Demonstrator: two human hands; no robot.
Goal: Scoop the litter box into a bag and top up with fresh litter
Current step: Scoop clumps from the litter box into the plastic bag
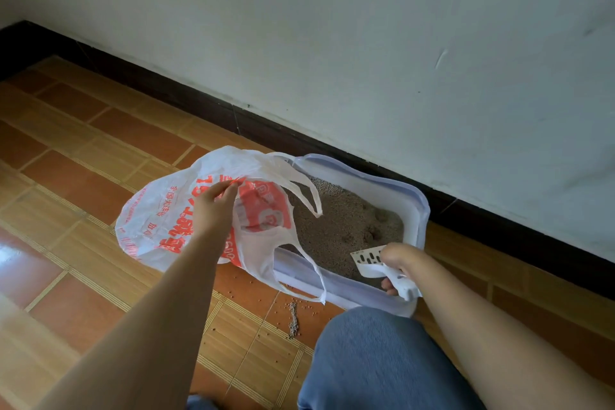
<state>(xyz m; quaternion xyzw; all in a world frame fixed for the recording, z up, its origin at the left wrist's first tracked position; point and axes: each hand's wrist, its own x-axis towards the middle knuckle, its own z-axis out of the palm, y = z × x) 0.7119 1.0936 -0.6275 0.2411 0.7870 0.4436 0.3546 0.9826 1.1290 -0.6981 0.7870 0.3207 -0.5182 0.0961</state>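
Note:
A white litter box (414, 206) with a pale lilac rim stands on the floor against the wall, filled with brown-grey litter (339, 226) that shows a few clumps near its right end. A white plastic bag (159, 210) with red print lies over the box's left end, its handles drooping into the box. My left hand (213, 206) pinches the bag's rim at its mouth. My right hand (397, 258) grips the handle of a white slotted scoop (367, 258), whose blade sits just above the litter at the near right corner.
Spilled litter grains (293, 319) lie scattered on the orange tiled floor (83, 176) in front of the box. My knee in blue jeans (372, 356) is close to the box's near edge. A dark skirting board (199, 103) runs along the white wall.

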